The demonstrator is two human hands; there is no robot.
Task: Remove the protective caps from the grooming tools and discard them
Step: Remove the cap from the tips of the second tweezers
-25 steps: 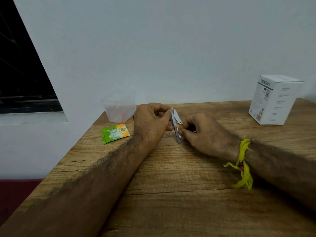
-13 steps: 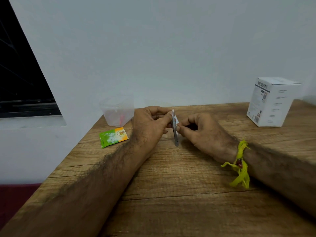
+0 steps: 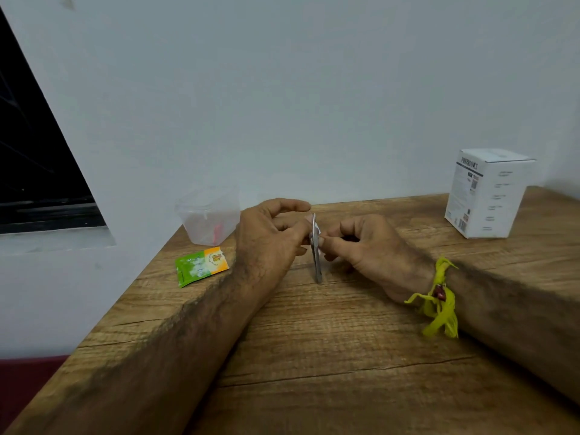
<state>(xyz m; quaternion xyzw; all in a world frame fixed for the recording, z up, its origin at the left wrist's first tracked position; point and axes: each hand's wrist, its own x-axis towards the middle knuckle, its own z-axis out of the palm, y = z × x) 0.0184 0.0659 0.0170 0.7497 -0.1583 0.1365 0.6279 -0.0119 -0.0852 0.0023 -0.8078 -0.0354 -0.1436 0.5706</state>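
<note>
A thin metal grooming tool (image 3: pixel 317 262) stands almost upright between my two hands, its lower tip on the wooden table (image 3: pixel 314 356). My left hand (image 3: pixel 270 237) pinches its upper part from the left, with the index finger raised above. My right hand (image 3: pixel 364 246) pinches the tool from the right with thumb and curled fingers. A small whitish piece (image 3: pixel 316 228) shows at the tool's top, between the fingertips; whether it is a cap I cannot tell.
A clear plastic cup (image 3: pixel 208 215) with something pink inside stands at the table's back left corner. A green and orange sachet (image 3: pixel 201 266) lies in front of it. A white carton (image 3: pixel 488 193) stands at the back right. The wall runs close behind the table.
The tool has turned edge-on to the camera and now stands more upright. My left index finger has lifted off it. The white flap seen at its top is mostly hidden.
</note>
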